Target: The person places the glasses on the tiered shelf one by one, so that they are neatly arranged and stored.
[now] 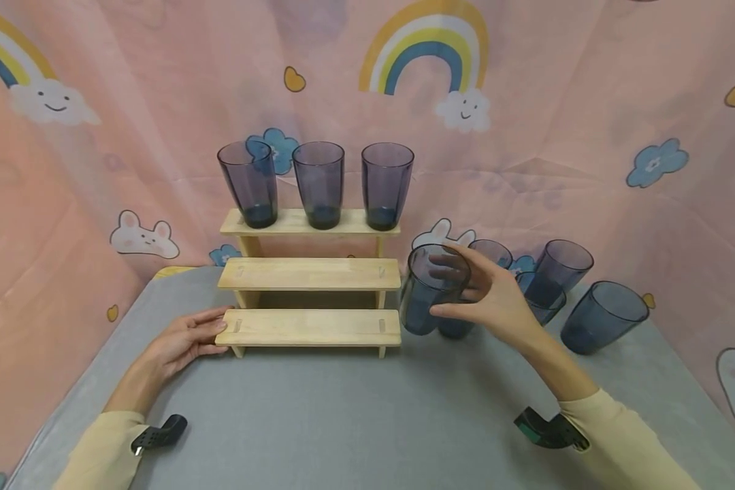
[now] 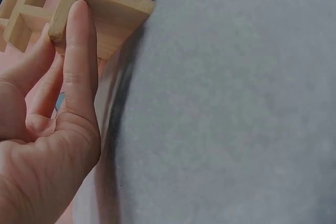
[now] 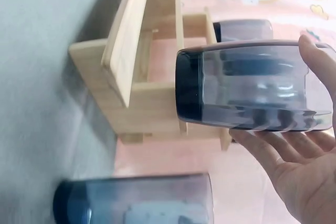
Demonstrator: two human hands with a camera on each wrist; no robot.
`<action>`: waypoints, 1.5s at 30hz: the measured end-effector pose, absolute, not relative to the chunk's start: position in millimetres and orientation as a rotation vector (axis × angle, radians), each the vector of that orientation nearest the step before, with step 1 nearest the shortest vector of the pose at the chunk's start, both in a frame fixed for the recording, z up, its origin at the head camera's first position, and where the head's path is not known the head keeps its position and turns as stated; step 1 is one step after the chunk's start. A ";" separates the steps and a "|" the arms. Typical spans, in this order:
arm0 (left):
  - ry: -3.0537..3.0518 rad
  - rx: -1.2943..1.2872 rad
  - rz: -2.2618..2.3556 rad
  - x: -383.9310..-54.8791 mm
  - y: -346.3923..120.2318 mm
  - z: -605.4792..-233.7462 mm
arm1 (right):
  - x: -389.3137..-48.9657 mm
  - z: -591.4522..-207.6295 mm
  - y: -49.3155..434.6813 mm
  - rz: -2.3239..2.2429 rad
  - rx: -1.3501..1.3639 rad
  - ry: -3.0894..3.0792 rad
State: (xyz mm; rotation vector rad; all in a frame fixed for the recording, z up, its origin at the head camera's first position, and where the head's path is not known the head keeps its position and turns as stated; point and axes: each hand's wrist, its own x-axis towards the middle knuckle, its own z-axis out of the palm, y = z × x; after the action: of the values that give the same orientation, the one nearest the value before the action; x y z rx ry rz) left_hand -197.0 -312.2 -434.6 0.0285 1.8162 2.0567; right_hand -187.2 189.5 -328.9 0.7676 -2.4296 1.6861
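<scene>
R hand (image 1: 495,297) grips smoky glass (image 1: 425,296) nr wood rack (image 1: 309,328); L hand (image 1: 177,346), fingers ~straight, touches rack.

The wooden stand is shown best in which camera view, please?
The head view: all three tiers of the wooden stand show. The left wrist catches only part; the right wrist shows it sideways, partly behind a glass.

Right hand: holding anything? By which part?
Yes, a glass. The right hand grips it around the sides, toward the rim, thumb opposite fingers; the base is clear of the grip.
</scene>
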 end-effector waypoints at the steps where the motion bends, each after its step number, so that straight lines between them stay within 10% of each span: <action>1: 1.811 0.027 2.061 -197.3 -312.2 -435.3 | -189.3 -329.2 185.5 1.709 0.771 -2.420; 45: 1.809 0.048 2.074 -194.5 -310.5 -433.7 | -259.0 -308.4 -41.4 1.752 0.893 -2.402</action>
State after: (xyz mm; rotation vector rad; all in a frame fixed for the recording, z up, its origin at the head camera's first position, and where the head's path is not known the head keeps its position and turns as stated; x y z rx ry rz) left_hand -194.5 -310.5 -433.7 0.0480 1.8093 2.0745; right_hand -259.0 -41.4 -308.4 0.8932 -2.4019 1.7519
